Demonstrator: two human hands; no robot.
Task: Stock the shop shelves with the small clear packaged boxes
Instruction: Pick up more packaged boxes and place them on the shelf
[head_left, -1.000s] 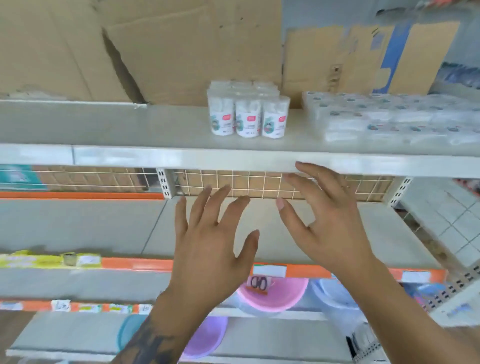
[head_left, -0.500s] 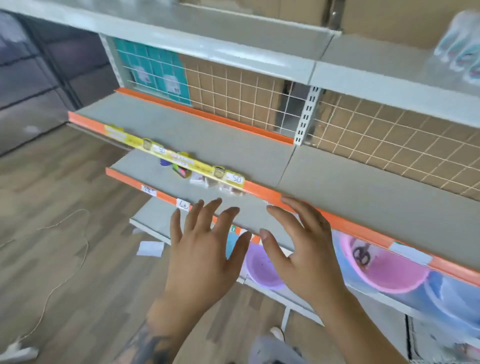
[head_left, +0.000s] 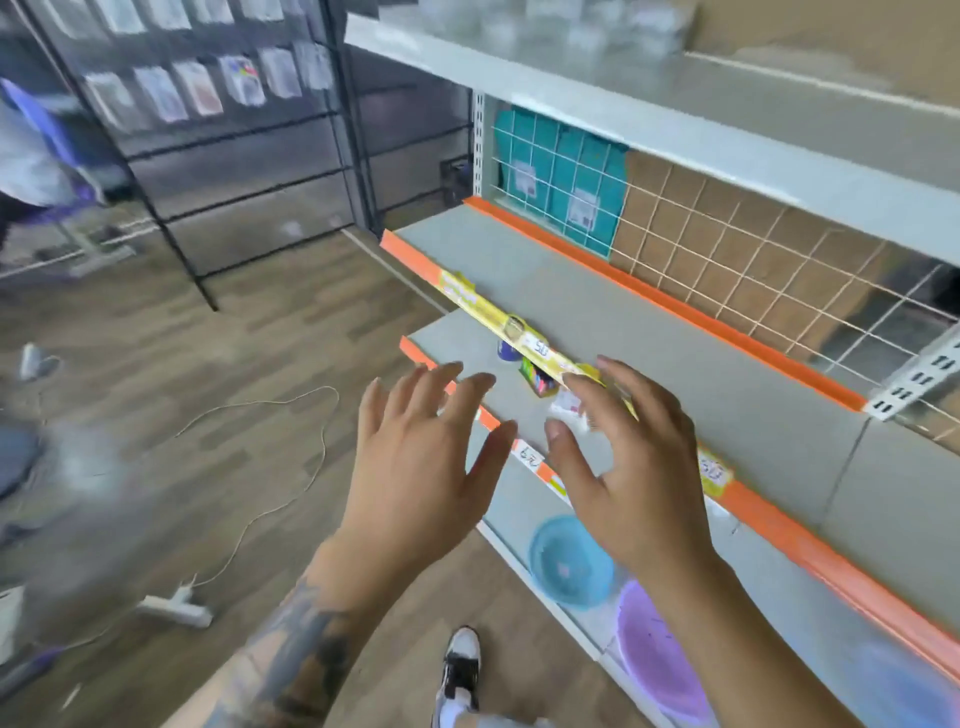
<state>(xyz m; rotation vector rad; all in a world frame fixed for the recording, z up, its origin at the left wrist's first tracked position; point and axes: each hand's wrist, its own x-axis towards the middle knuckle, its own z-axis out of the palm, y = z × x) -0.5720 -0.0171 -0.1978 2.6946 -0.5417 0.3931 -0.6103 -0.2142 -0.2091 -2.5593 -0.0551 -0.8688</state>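
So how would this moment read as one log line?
left hand: open, empty | right hand: open, empty | grey metal shelf: bare | clear boxes: not in hand

Both hands are raised side by side, backs up, holding nothing; the left hand (head_left: 415, 467) has its fingers (head_left: 441, 395) spread and nearly straight, thumb angled out toward the other hand; the right hand (head_left: 634, 467) has its fingers slightly bent at the knuckles, thumb pointing inward, its tip close to the left thumb yet apart; the left forearm (head_left: 291, 654) bears a dark tattoo; the right forearm (head_left: 737, 639) is bare.
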